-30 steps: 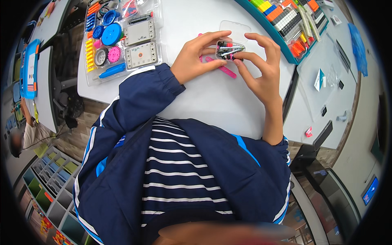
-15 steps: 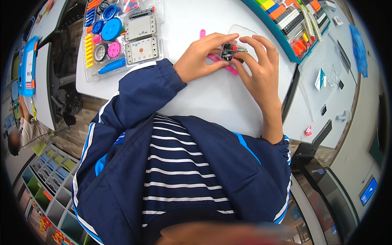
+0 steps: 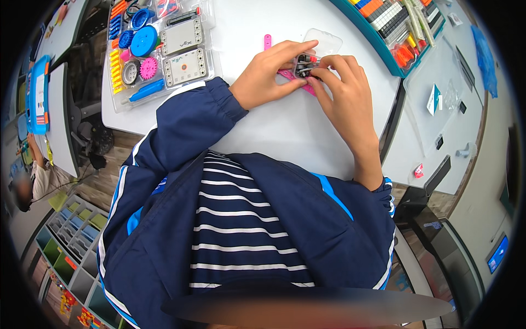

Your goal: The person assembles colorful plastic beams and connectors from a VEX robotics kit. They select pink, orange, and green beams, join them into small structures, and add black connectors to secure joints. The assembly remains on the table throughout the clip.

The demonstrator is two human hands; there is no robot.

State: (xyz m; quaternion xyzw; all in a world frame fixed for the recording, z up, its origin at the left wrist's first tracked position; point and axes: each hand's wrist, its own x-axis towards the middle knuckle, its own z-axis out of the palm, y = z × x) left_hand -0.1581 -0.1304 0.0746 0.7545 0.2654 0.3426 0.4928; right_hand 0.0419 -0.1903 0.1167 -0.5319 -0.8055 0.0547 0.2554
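A small clear plastic box (image 3: 296, 73) with its clear lid (image 3: 327, 41) lifted back stands on the white table. Inside lie small black, grey and red parts (image 3: 308, 61). My left hand (image 3: 267, 77) grips the box from the left, thumb at the near side and index finger along the far side. The fingers of my right hand (image 3: 345, 88) reach into it from the right, thumb and fingertips pinched together among the parts; what they hold is too small to name. A pink beam with holes (image 3: 267, 42) lies beyond my left hand, and pink pieces show partly under the box.
At the left of the table (image 3: 263, 127) a clear tray (image 3: 215, 68) holds blue wheels, a pink gear and grey modules. A teal bin (image 3: 395, 67) of coloured parts stands far right. Another table (image 3: 422, 123) adjoins on the right. A person (image 3: 41, 178) works at the far left.
My right fingertips have closed in and moved slightly deeper into the box. My left hand still holds the box. The whole view has shifted slightly.
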